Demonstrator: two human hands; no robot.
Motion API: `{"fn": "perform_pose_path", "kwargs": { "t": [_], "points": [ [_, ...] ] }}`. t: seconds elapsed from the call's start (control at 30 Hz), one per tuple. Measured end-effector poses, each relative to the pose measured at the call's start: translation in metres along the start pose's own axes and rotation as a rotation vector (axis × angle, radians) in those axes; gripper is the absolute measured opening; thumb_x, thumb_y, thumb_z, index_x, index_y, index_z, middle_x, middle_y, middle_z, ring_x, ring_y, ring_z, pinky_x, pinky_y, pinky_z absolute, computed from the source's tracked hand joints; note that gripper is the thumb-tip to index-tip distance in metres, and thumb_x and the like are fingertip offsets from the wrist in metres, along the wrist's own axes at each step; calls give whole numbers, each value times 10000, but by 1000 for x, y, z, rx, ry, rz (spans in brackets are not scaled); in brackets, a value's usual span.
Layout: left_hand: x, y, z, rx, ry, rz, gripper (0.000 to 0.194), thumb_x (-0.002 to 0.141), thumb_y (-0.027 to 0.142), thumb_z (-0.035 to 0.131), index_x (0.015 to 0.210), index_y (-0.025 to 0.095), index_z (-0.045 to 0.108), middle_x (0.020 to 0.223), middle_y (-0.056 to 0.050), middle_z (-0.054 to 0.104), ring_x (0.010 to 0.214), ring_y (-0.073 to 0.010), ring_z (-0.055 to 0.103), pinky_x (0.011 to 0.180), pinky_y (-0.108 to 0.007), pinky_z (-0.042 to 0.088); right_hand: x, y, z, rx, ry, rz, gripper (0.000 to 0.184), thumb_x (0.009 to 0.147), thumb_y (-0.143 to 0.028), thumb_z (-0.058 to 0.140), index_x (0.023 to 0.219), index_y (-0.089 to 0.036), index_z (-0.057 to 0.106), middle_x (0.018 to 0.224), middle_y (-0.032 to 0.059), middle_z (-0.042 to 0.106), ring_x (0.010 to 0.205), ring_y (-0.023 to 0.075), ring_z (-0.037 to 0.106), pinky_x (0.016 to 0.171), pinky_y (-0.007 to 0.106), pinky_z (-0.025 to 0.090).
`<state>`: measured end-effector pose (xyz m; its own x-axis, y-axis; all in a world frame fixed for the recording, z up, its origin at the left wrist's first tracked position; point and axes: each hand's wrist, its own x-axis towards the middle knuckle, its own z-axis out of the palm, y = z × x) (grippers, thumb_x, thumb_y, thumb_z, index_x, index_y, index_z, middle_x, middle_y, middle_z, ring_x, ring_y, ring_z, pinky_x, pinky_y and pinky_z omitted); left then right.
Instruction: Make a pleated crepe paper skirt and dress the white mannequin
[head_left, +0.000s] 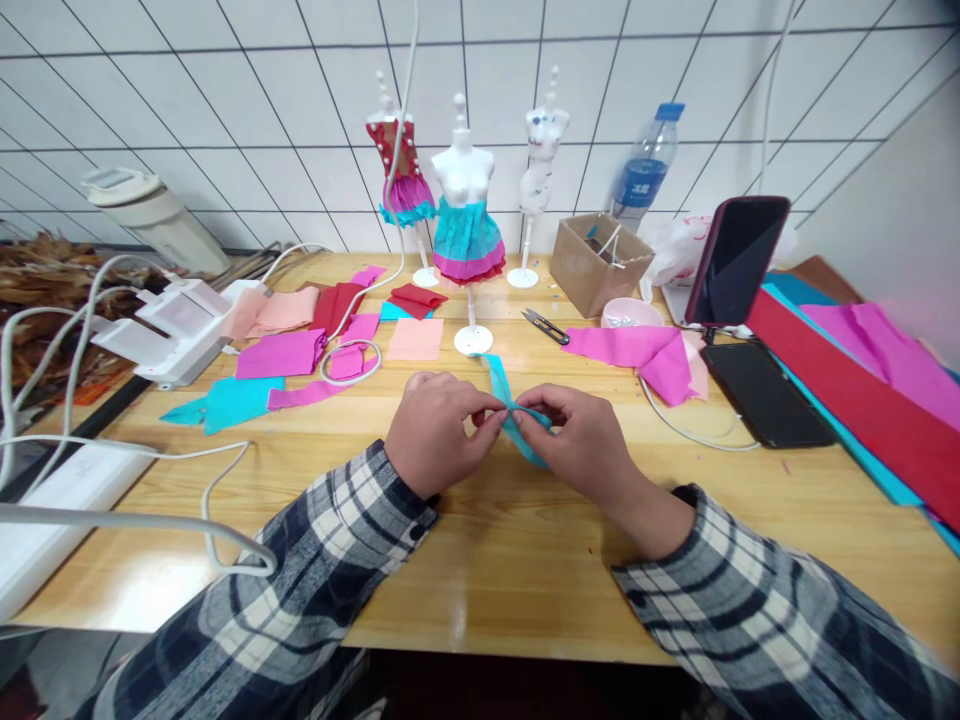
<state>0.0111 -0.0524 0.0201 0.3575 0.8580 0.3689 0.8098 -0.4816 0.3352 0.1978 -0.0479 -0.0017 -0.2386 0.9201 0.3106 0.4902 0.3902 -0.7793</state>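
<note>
Both hands meet over the table's middle, pinching a narrow turquoise crepe paper strip (498, 376). My left hand (442, 430) grips it between thumb and forefinger from the left. From the right, my right hand (581, 435) pinches the same strip at almost the same spot, where it is gathered. One end of the strip points away from me, and another part hangs below the fingertips. Just beyond stands a white mini dress form (463, 175) wearing a tiered skirt (466, 240) in turquoise, magenta and red.
Behind are a dressed form (401, 150) and a bare form (541, 160). Thread snips (546, 326), a cardboard box (600, 265) and a phone on a stand (739, 260) lie to the right. Crepe paper pieces (281, 353), cables and a power strip (75, 500) occupy the left.
</note>
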Motion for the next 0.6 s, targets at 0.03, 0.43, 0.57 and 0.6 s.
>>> {"fn": "perform_pose_path", "kwargs": {
  "t": [0.03,0.43,0.57,0.6],
  "points": [
    [0,-1,-1,1,4,-13,168,864,338,616,811,247,746,677,14,712,703,-182,627,738,-364,385,0,0,0,3,8,1,113,815,-243,645,876,-219,737,789,6,747,689,153,666,627,252,486],
    [-2,-4,3,86,75,186,196,906,305,590,823,216,744,708,-11,729,690,-187,630,671,-341,417,1,3,3,42,24,12,114,787,-252,658,837,-215,753,746,4,736,595,127,622,578,233,487],
    [-2,-3,3,112,59,241,214,915,274,563,830,200,746,704,-18,724,679,-193,623,651,-347,408,1,6,5,34,26,-4,108,784,-246,653,831,-206,742,748,3,734,599,127,620,568,231,479],
    [-2,-3,3,112,58,251,214,915,266,558,841,198,747,703,-19,724,676,-193,623,645,-347,405,1,6,5,31,31,-8,107,784,-243,653,829,-200,740,743,4,731,596,126,617,568,231,478]
  ]
}}
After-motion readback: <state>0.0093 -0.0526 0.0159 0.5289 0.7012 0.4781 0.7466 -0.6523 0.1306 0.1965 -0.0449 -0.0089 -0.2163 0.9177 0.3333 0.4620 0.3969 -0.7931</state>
